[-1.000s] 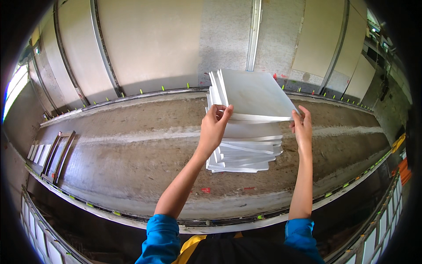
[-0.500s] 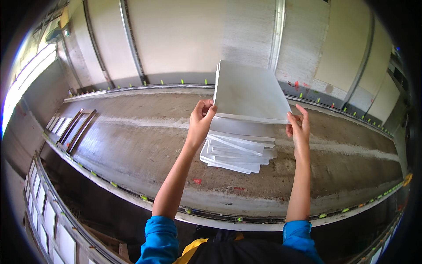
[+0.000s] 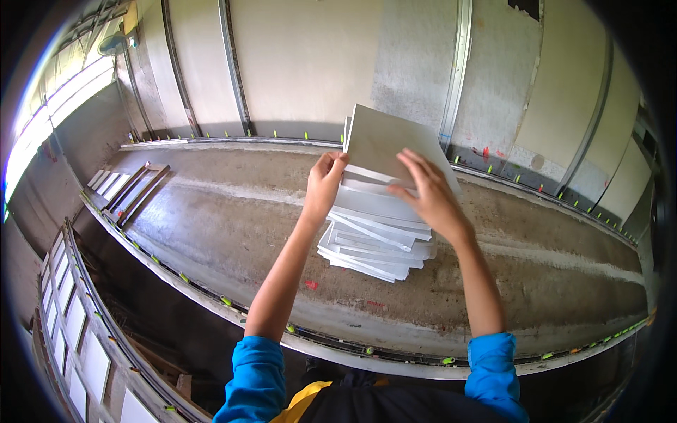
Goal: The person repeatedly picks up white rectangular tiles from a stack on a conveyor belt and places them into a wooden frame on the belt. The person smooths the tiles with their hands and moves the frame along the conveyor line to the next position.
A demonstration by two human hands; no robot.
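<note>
A tall, uneven stack of white flat panels (image 3: 374,243) stands in front of me, its layers turned at differing angles. On top lies a pale panel (image 3: 377,137), its near edge raised a little above the one below. My left hand (image 3: 324,189) pinches that panel at its near left corner, thumb above. Over its right part is my right hand (image 3: 431,197), fingers stretched out and slightly blurred, thumb by the near edge. Whether the right fingertips touch the surface I cannot tell.
The stack rests on a long, worn brown bench (image 3: 233,233) with a raised edge carrying green clips. Wooden frames (image 3: 141,190) lie at its left end. A rack with white panels (image 3: 74,314) stands at lower left. Tall boards (image 3: 303,63) line the back.
My right hand has left the panel's right corner and moved left over its top. The top panel has turned slightly. My left hand keeps its corner grip. The view has shifted a little.
</note>
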